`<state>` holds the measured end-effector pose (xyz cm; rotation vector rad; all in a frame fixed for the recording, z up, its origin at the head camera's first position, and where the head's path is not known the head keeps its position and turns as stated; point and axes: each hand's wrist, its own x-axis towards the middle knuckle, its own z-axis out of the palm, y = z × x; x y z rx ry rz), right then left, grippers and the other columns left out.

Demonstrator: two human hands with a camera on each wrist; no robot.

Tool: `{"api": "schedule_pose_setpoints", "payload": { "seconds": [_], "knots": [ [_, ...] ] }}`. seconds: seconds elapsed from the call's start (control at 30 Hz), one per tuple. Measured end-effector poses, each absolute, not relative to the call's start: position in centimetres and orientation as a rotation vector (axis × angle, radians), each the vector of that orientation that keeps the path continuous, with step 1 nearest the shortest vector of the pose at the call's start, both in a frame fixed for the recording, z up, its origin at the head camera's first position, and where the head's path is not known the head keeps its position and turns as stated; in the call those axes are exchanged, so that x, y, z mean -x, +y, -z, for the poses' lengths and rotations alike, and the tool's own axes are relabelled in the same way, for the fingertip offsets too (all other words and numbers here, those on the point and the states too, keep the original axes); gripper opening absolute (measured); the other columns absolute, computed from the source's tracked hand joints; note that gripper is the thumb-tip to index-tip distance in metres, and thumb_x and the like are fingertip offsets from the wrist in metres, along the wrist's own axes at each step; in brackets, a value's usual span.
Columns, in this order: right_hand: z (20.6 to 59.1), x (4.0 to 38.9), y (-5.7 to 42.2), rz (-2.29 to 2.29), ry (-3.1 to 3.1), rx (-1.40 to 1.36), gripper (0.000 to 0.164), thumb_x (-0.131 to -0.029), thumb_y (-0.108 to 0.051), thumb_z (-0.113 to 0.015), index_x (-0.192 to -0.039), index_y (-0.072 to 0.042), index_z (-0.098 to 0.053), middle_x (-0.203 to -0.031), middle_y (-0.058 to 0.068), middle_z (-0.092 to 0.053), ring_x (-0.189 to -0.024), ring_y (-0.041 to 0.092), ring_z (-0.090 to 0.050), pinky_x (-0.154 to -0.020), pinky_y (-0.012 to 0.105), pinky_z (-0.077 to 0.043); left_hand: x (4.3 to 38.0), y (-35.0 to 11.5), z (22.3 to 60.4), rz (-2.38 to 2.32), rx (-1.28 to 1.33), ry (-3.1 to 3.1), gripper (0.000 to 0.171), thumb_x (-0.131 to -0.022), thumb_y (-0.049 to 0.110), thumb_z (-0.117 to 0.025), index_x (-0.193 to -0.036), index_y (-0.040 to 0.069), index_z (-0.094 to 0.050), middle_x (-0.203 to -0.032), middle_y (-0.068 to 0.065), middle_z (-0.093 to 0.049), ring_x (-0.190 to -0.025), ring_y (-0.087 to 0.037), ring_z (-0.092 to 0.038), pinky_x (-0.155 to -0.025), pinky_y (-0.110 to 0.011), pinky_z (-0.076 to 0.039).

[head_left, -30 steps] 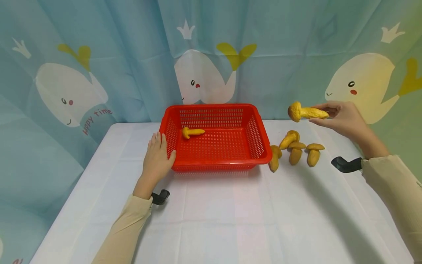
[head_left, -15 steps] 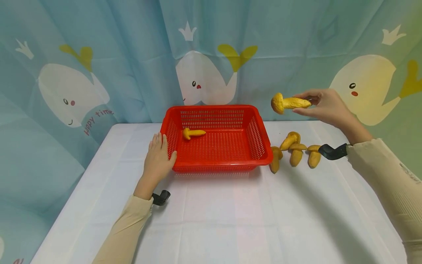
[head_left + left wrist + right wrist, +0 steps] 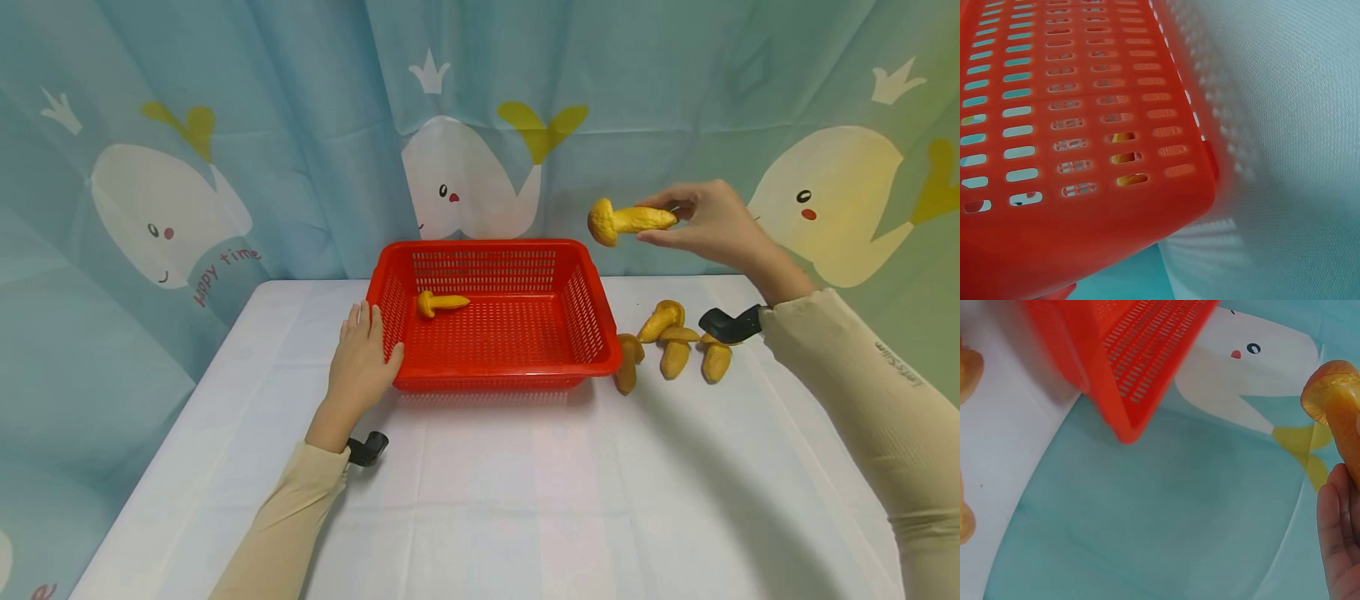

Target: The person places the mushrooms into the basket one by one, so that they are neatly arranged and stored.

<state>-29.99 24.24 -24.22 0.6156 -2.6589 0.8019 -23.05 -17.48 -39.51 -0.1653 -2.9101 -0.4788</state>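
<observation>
My right hand (image 3: 708, 221) pinches a yellow-brown mushroom (image 3: 637, 220) by its stem, up in the air to the right of a red basket (image 3: 510, 369). The cap points left, toward the basket; in the right wrist view the same mushroom (image 3: 1341, 419) shows at the right edge. My left hand (image 3: 358, 354) rests on the basket's left side with straight fingers. Inside the basket, near its left wall, lies one smaller yellow mushroom (image 3: 442, 303). Through the basket's slots (image 3: 1125, 157) the left wrist view shows bits of yellow.
Several mushrooms lie on the white table right of the basket: one against its corner (image 3: 627, 364), one behind (image 3: 662, 321), one in the middle (image 3: 676, 354) and one at the right (image 3: 716, 360). A blue whale-print curtain (image 3: 315, 167) hangs along the table's back edge.
My right hand has carried its mushroom left and slightly upward, closer to the basket. My left hand and the basket stay in place.
</observation>
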Motion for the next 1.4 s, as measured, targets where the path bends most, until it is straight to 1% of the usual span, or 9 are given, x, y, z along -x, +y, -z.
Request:
{"api": "schedule_pose_setpoints", "payload": {
  "seconds": [0.2,0.37,0.67,0.97,1.17,1.4],
  "knots": [
    [24.1,30.9,22.8,-0.828,-2.670,-0.649,0.038,-0.076,-0.018,-0.077,-0.108,0.002,-0.069,-0.103,0.022,-0.067,-0.069,-0.005,-0.053,-0.063,0.003,-0.043,23.1,-17.5,39.5,0.482,0.157,-2.916,0.070,-0.093,0.028,-0.046,-0.144,-0.012,-0.020,-0.153,-0.030,-0.014,-0.144,-0.043,-0.009,-0.118,-0.052,-0.010],
    [24.1,31.8,21.6,-0.860,-2.690,-0.670,0.037,-0.076,-0.018,-0.078,-0.107,0.000,-0.069,-0.102,0.020,-0.068,-0.071,0.001,-0.056,-0.064,0.005,-0.044,23.1,-17.5,39.5,0.486,0.154,-2.914,0.070,-0.093,0.028,-0.046,-0.144,-0.012,-0.021,-0.153,-0.030,-0.015,-0.144,-0.042,-0.009,-0.118,-0.052,-0.011],
    [24.4,33.7,19.3,-0.921,-2.734,-0.712,0.037,-0.078,-0.017,-0.075,-0.110,0.000,-0.068,-0.106,0.020,-0.068,-0.072,0.004,-0.057,-0.063,0.009,-0.046,23.1,-17.5,39.5,0.486,0.147,-2.910,0.070,-0.093,0.028,-0.047,-0.144,-0.012,-0.021,-0.153,-0.030,-0.016,-0.143,-0.043,-0.011,-0.118,-0.052,-0.011],
    [25.4,35.5,17.4,-0.977,-2.760,-0.727,0.035,-0.078,-0.017,-0.075,-0.109,-0.002,-0.069,-0.106,0.019,-0.068,-0.069,0.004,-0.057,-0.061,0.013,-0.047,23.1,-17.5,39.6,0.491,0.152,-2.914,0.069,-0.093,0.028,-0.046,-0.144,-0.012,-0.021,-0.153,-0.031,-0.014,-0.144,-0.043,-0.009,-0.118,-0.052,-0.011],
    [26.2,36.6,16.2,-1.010,-2.781,-0.712,0.036,-0.077,-0.017,-0.076,-0.109,-0.002,-0.070,-0.104,0.017,-0.068,-0.071,0.008,-0.056,-0.061,0.015,-0.046,23.1,-17.5,39.6,0.487,0.145,-2.915,0.070,-0.093,0.028,-0.047,-0.144,-0.012,-0.021,-0.153,-0.030,-0.015,-0.144,-0.042,-0.009,-0.118,-0.052,-0.010],
    [27.5,37.7,15.1,-1.090,-2.802,-0.693,0.038,-0.077,-0.019,-0.077,-0.110,-0.003,-0.069,-0.104,0.015,-0.068,-0.077,0.016,-0.057,-0.064,0.015,-0.047,23.0,-17.4,39.4,0.500,0.147,-2.917,0.070,-0.093,0.028,-0.047,-0.144,-0.012,-0.020,-0.153,-0.030,-0.014,-0.144,-0.042,-0.008,-0.118,-0.052,-0.009]
  ]
}}
